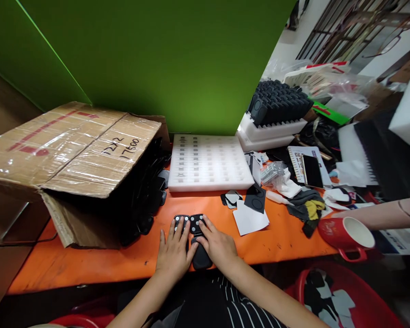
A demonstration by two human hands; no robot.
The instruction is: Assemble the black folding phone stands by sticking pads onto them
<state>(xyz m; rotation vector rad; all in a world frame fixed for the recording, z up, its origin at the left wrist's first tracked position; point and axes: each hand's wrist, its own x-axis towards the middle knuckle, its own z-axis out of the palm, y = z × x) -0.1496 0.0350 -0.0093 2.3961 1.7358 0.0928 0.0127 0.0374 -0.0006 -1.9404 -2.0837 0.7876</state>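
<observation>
Head view: spread hands [173, 255] touch black pieces [201, 257] on orange table [287, 239], green panel [157, 59] beyond.

Left hand [175, 257]: palm down, back uppermost — fingers [179, 228] extended forward, slightly fanned; left thumb [192, 252] angled toward right hand [221, 248]. Right hand just beside left, palm down, visible fingers slanting forward and inward; right thumb [202, 243] close to left. Bare left forearm [145, 296] and right forearm [266, 287] — behind hands, splayed outward.
</observation>
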